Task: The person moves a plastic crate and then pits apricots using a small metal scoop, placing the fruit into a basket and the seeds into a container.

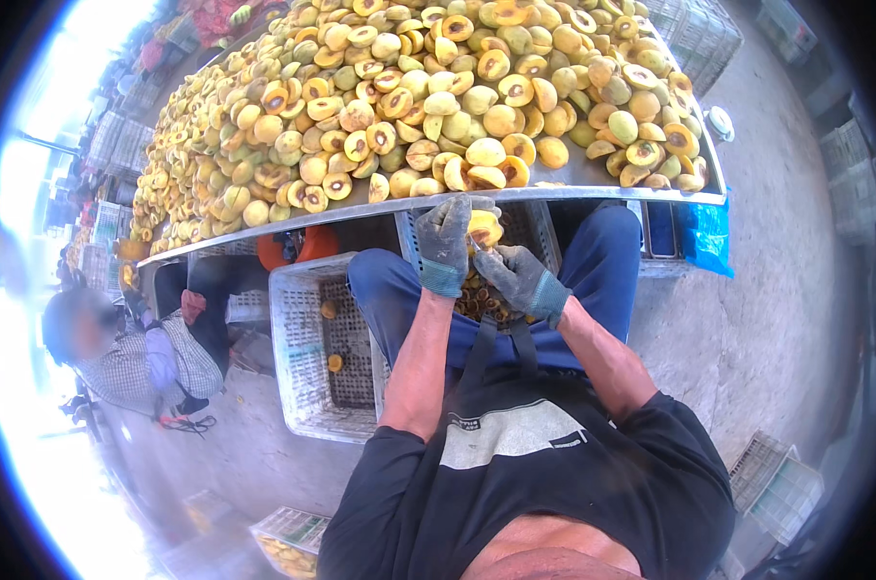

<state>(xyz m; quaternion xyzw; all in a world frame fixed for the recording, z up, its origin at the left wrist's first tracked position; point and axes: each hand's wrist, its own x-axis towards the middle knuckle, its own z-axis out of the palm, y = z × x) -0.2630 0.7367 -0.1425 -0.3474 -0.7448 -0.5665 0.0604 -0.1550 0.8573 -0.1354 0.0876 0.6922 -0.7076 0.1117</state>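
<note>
A halved yellow stone fruit point(484, 228) is gripped in my left hand point(444, 243), just below the near edge of the metal-rimmed table point(423, 201). My right hand point(523, 281) is closed around a small tool whose thin metal tip shows at the fruit's cut face; its handle is hidden in the fingers. Both hands wear grey coated gloves with teal cuffs. Under them, between my knees, dark pits or scraps point(474, 296) lie in a container. A large heap of halved yellow fruit point(409, 101) covers much of the tabletop.
A white plastic crate point(289, 362) with a few fruit pieces stands left of my legs. Farther left a co-worker point(155, 355) sits by the table. A blue plastic bag point(705, 232) hangs at the right corner. More crates point(775, 486) stand on the floor at lower right.
</note>
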